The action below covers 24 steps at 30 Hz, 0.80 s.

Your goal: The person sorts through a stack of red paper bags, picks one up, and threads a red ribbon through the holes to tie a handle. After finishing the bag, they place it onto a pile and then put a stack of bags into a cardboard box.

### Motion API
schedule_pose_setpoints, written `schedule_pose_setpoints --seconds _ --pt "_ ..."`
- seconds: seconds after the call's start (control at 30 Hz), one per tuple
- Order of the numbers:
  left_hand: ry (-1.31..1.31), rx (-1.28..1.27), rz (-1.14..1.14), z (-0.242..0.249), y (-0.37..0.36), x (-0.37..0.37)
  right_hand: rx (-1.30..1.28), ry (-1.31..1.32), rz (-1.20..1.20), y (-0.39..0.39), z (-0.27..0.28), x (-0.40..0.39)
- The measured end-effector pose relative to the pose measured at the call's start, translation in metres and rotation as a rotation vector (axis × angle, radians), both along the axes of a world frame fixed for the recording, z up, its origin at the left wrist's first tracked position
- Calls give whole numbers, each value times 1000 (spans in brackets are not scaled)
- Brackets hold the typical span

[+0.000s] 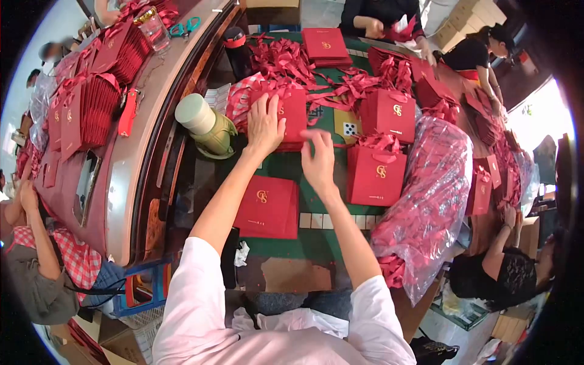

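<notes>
My left hand (265,129) lies flat with fingers stretched over a stack of red paper bags (293,115) with gold lettering. At the right edge of that stack is my right hand (318,159), its fingers loosely bent and apart, with nothing visible in them. Nearer to me, between my forearms, a flat red paper bag (267,207) rests on the green table top (316,246). Beyond the stack lies a heap of red ribbons (283,61). Right of my right hand stand red bags with ribbon handles (377,173).
A green bottle (207,128) and a dark bottle (237,52) stand at left. A clear plastic sack of red ribbon (423,201) fills the right side. Another stack of red bags (326,45) is at the back. Several other people work around the tables.
</notes>
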State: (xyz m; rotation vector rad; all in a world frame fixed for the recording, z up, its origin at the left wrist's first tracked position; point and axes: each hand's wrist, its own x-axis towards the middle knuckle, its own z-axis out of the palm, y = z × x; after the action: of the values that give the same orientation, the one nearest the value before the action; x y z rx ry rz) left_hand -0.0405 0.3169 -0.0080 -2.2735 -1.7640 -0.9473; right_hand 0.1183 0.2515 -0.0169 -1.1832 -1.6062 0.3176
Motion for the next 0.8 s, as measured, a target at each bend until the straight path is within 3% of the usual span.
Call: schedule_pose_setpoints --seconds 0.13,0.27,0.47,0.6,0.8 --pt "-53 127 -65 15 -42 -2 -167 94 95 -100 12 14" --pt "-133 -6 -224 16 -135 -4 -226 72 98 -211 -2 29" --pt "-62 -197 -268 -7 -249 1 -453 206 23 -348 -17 51" --pt "58 -310 -221 -25 -270 2 -486 229 -63 -385 -25 74" --pt "71 -207 -260 -32 -278 2 -348 118 -270 -388 -12 101"
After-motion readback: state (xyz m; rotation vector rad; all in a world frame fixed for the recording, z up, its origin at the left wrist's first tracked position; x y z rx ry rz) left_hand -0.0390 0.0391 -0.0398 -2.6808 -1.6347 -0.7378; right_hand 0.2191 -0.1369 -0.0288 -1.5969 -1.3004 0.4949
